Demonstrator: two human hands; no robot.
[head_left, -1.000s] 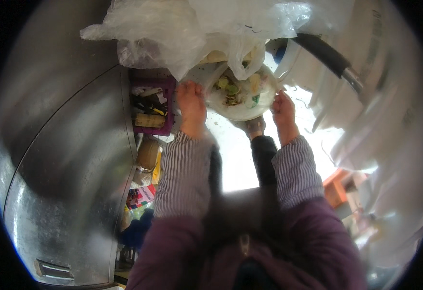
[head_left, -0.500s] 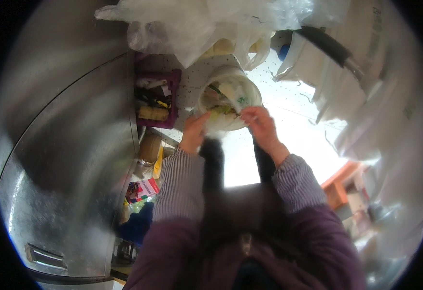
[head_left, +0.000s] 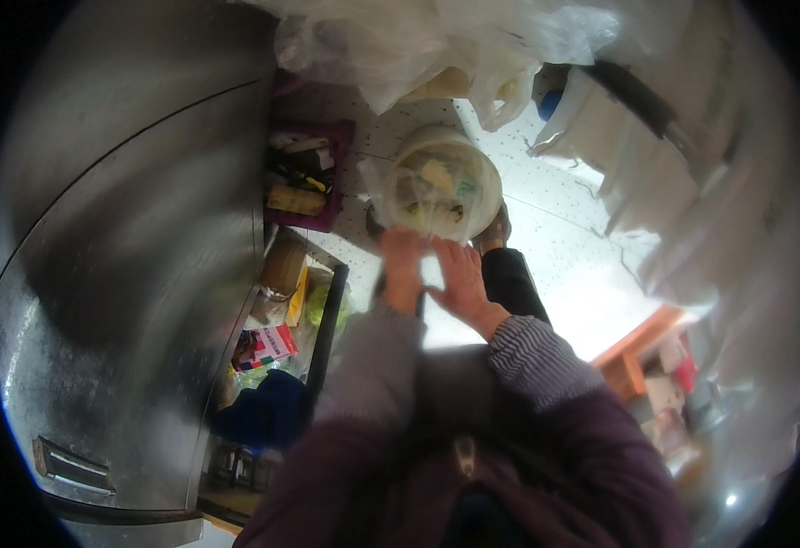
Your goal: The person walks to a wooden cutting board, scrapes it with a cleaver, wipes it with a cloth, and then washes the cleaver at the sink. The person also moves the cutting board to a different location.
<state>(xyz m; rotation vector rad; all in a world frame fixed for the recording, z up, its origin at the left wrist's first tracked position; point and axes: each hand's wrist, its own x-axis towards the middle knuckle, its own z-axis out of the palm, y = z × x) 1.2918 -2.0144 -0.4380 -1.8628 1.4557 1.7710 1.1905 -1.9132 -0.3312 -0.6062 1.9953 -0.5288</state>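
A round whitish bin [head_left: 480, 173] stands on the floor in front of me, with a clear plastic bag [head_left: 415, 208] lining it and spreading over its left and near rim. Inside lie yellowish and green scraps [head_left: 436, 175]. At the bag's near edge is my left hand [head_left: 402, 269], smeared by motion, so its grip on the plastic cannot be made out. Beside it, close to the bin's near rim, my right hand [head_left: 462, 281] has its fingers stretched forward and its thumb apart; nothing shows in it.
To the left rise metal cabinet doors [head_left: 135, 301]. A purple crate [head_left: 331, 173] of odds and ends stands left of the bin. Clear plastic bags [head_left: 455, 46] hang overhead, and whitish sheeting [head_left: 692, 201] lines the right. An orange wooden piece [head_left: 633, 356] sits lower right.
My hands have come from either side of the bin to close together at its near rim. The right fingers have left the bag and straightened. The plastic now spreads over the left rim.
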